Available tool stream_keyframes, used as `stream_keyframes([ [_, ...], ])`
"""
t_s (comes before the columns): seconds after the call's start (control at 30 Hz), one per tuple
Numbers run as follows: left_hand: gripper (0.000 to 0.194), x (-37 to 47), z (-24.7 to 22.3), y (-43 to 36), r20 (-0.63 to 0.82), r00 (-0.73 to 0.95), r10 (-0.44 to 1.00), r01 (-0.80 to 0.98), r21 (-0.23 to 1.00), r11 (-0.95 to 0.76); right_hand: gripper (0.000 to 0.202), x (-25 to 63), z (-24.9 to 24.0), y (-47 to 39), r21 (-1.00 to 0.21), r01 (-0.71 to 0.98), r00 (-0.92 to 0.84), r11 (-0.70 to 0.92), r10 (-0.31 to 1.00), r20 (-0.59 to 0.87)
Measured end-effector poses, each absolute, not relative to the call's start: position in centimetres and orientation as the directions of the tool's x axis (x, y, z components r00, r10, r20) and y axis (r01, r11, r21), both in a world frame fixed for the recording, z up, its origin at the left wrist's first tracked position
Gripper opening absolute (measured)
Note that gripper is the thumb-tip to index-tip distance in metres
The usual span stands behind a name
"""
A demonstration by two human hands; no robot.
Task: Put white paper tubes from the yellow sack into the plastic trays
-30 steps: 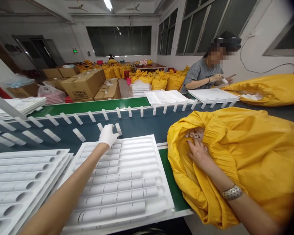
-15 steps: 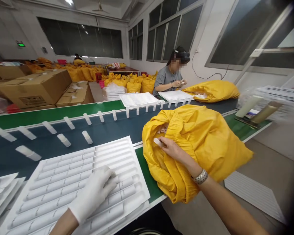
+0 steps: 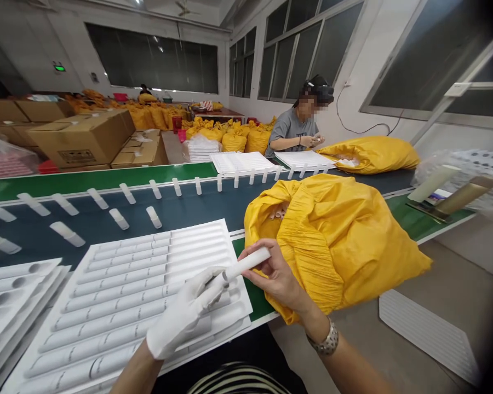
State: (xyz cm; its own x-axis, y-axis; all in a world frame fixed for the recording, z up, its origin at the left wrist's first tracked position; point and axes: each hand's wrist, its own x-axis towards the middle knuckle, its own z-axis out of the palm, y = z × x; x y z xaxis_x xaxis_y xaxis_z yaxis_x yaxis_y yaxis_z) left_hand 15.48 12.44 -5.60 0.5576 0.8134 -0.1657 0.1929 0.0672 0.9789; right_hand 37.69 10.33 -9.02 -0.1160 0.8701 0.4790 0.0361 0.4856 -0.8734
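Note:
Over the tray's right side, my gloved left hand (image 3: 189,306) pinches a short white tube (image 3: 218,280), largely covered by its fingers. My bare right hand (image 3: 277,273) grips a white plastic cylinder (image 3: 250,262) between thumb and fingers. The near ends of the two pieces meet; whether one sits inside the other I cannot tell. Below lies a white grooved tray (image 3: 201,232), its left grooves filled with white tubes bearing dark marks. Just behind my right hand rests a yellow cloth sack (image 3: 345,235), its mouth showing small white pieces (image 3: 278,211).
A dark conveyor belt (image 3: 181,210) carries rows of upright and tilted white tubes (image 3: 119,219). Stacked trays (image 3: 16,306) stand at left. Across the belt a co-worker (image 3: 296,128) handles small pieces beside another yellow sack (image 3: 370,153). A grooved panel (image 3: 427,334) lies on the floor.
My right hand has come away from the sack's mouth with the white cylinder, toward the left. My left hand has risen off the tray with a tube, and the two pieces now meet.

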Motion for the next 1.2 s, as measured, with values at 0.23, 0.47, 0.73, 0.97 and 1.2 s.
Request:
stream_keyframes([
  [0.23, 0.036, 15.1, -5.9, 12.1, -0.119, 0.644, 0.755, 0.184, 0.983, -0.003, 0.031, 39.3, -7.9, 10.0, -0.852, 0.306, -0.211, 0.425, 0.903, 0.374],
  [0.47, 0.035, 15.8, -6.9, 10.7, -0.026, 0.596, 0.802, 0.301, 0.934, -0.193, 0.043, 39.1, -7.5, 9.5, -0.816, 0.467, -0.301, 0.340, 0.929, 0.215],
  [0.73, 0.038, 14.9, -6.6, 10.4, -0.085, 0.638, 0.765, 0.348, 0.918, -0.189, 0.030, 40.3, -7.3, 8.8, -0.676, 0.511, -0.531, 0.531, 0.813, 0.237],
  [0.97, 0.039, 14.9, -7.1, 10.5, -0.051, 0.652, 0.756, 0.423, 0.853, -0.307, 0.028, 39.4, -8.6, 9.3, -0.662, 0.497, -0.563, 0.561, 0.789, 0.246],
  [1.2, 0.034, 15.0, -5.0, 19.0, 0.090, 0.618, 0.781, 0.582, 0.616, -0.532, 0.033, 42.8, -5.3, 14.3, -0.637, 0.646, -0.459, 0.420, 0.881, 0.115],
])
